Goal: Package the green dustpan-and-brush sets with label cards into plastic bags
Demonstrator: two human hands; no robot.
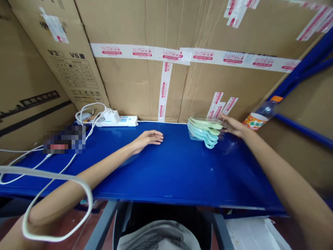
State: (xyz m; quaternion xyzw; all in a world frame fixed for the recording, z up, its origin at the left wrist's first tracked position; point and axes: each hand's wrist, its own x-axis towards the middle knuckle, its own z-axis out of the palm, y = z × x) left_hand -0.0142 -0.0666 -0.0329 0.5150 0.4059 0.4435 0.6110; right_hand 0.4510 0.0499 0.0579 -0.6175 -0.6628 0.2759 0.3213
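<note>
Over the blue table, my left hand (148,140) is open, its fingers loosely bent and a little apart with nothing in them. My right hand (232,125) is at the right end of a clear plastic bag of pastel pieces (204,130), its fingers closed on the bag's edge. Inside the bag, thin pale green pieces lie stacked over light blue ones, all with curved outlines. I cannot make out exactly what they are. Part of the bag's right end is hidden by my fingers.
An orange-capped bottle (261,113) leans behind my right hand. A white power strip (127,121) with plugs lies at the back left, beside a blurred-out object (64,139). A white cable (91,201) loops over my left forearm. Taped cardboard (135,86) walls the back.
</note>
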